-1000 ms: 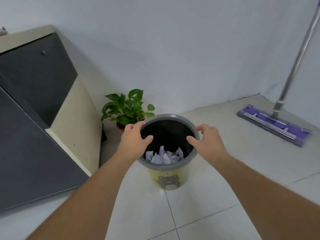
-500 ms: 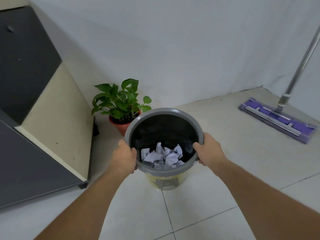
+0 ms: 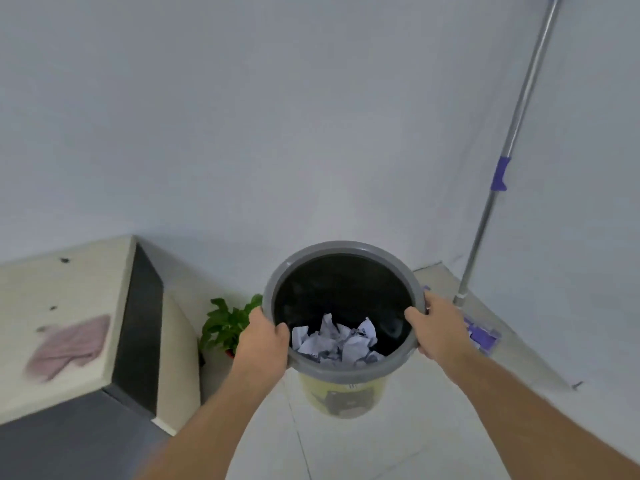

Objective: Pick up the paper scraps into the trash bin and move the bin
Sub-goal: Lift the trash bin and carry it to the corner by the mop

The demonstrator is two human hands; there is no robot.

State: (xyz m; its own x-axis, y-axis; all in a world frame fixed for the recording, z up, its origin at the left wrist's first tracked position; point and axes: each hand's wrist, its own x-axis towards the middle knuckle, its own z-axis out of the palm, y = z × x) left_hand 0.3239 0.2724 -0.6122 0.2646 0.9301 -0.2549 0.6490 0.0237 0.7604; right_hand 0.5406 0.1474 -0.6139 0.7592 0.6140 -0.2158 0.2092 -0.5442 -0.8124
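The trash bin (image 3: 341,249) has a grey rim, a black inside and a yellow outer wall with a dark animal print. It hangs lifted above the tiled floor, held between both hands. My left hand (image 3: 261,339) grips the rim on its left side, thumb over the edge. On the right side my right hand (image 3: 436,329) clasps the rim the same way. Several crumpled white paper scraps (image 3: 337,341) lie at the bottom of the bin.
A potted green plant (image 3: 225,323) stands on the floor behind my left hand, against the white wall. At the left is a beige-topped cabinet (image 3: 69,289) with a pink cloth (image 3: 69,344) on it. A purple flat mop (image 3: 485,336) leans in the right corner.
Both hands closed on the bin's rim and raised it off the floor. The view tilted upward, so the cabinet top and the mop handle came into sight.
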